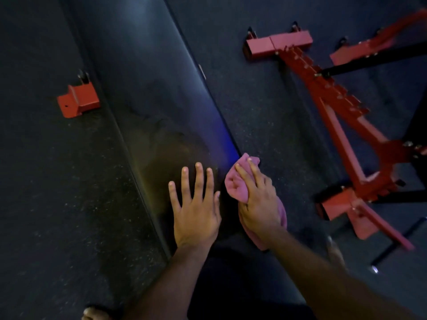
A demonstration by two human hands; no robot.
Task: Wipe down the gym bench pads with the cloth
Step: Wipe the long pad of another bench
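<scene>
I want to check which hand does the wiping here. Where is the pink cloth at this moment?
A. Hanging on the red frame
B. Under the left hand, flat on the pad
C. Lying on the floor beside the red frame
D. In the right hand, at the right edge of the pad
D: the right hand grips the bunched pink cloth at the right edge of the black pad, while the left hand lies flat and bare on the pad.

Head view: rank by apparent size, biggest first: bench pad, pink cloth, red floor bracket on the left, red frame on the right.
1. bench pad
2. red frame
3. pink cloth, partly hidden under the right hand; nearer the camera, so unsure against 4
4. red floor bracket, looks about the same size as the cloth
</scene>
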